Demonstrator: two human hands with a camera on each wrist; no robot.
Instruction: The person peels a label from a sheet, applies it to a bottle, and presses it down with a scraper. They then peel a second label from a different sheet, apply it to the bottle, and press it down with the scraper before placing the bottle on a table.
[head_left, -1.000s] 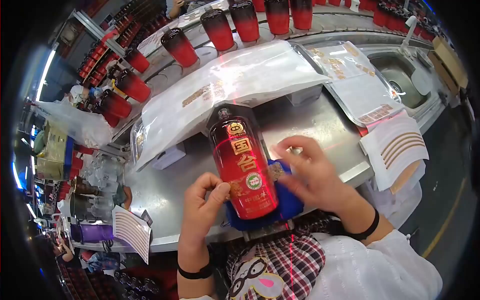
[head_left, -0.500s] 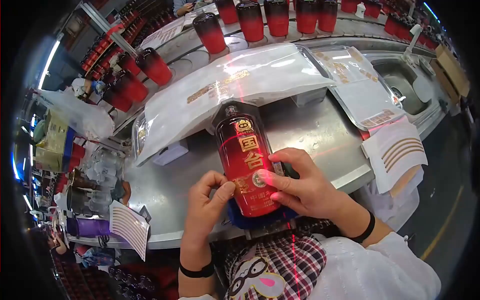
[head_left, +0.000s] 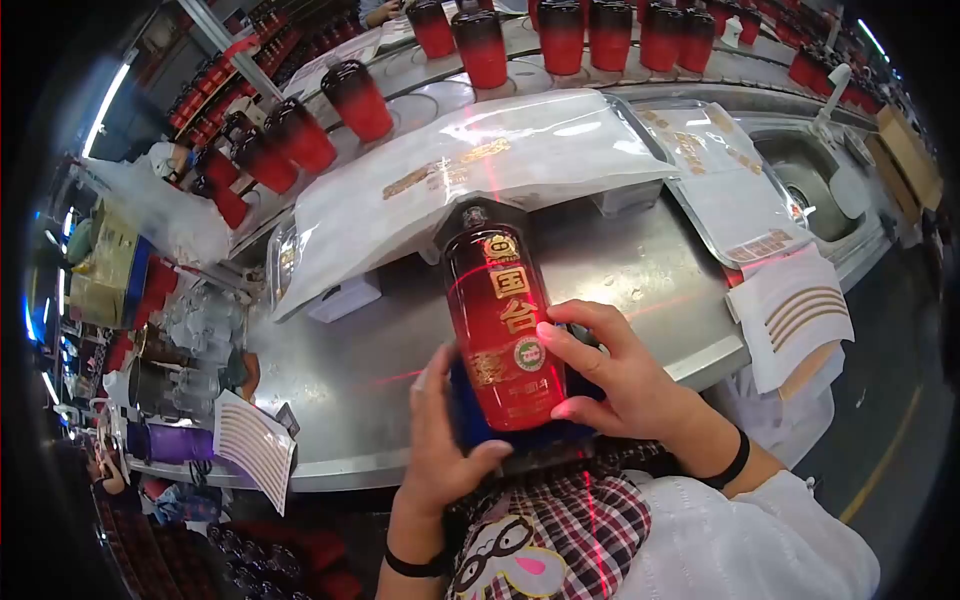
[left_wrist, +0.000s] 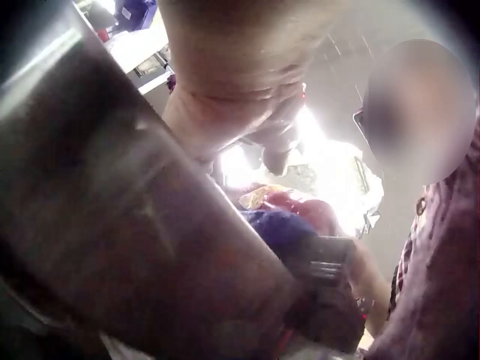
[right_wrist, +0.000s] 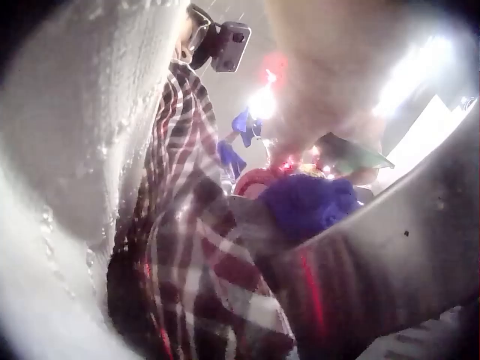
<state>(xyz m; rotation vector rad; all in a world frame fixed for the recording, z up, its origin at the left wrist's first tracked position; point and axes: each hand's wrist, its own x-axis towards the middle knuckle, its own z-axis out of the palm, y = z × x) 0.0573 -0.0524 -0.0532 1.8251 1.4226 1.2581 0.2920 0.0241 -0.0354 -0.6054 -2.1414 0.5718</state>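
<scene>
1. A glossy bottle [head_left: 497,325] is shown lying face up on a blue cloth [head_left: 466,402] at the near edge of the metal surface [head_left: 350,400], its neck directed toward the white sheet [head_left: 375,235].
2. Its colour is graded – nearly black at the neck, bright red toward the base.
3. The front is marked, from the neck down, by a gold emblem [head_left: 500,249], two large gold characters [head_left: 513,300], a round green-and-white seal [head_left: 528,354] with a gold ornament [head_left: 487,367] beside it, and small lettering.
4. The bottle's right side is touched by the right hand [head_left: 635,388], its fingers open and slightly bent.
5. The left hand [head_left: 440,455] is held near the opposite side – fingers open, thumb spread; whether contact is made cannot be told.
</scene>
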